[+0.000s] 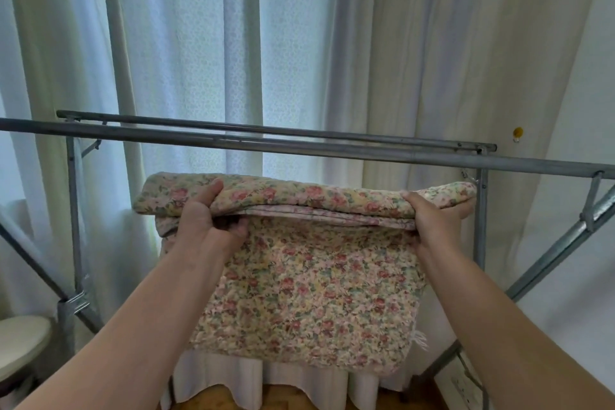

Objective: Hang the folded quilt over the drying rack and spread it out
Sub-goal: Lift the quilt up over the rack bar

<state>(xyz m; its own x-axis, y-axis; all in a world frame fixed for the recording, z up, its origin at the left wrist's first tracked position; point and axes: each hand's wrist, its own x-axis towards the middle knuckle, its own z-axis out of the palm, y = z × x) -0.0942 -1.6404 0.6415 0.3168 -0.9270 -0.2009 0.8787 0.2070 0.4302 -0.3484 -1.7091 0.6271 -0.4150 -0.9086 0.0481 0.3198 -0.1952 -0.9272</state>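
The person holds the folded quilt [299, 276] in front of the drying rack [233, 140], a little below its two top bars. The quilt has a small flower print in pink, yellow and green. Its upper part is a thick folded roll, and one layer hangs down from it toward the floor.

The left hand [206, 220] is clamped on the left part of the roll, with the thumb on top and the fingers under the fold. The right hand [429, 220] grips the right part of the roll in the same way. Both hands are well apart from each other, and the quilt is stretched between them.

The quilt does not touch the bars. Behind the rack hang pale curtains [186, 43]. A round cream seat [20, 343] is visible at the lower left edge.
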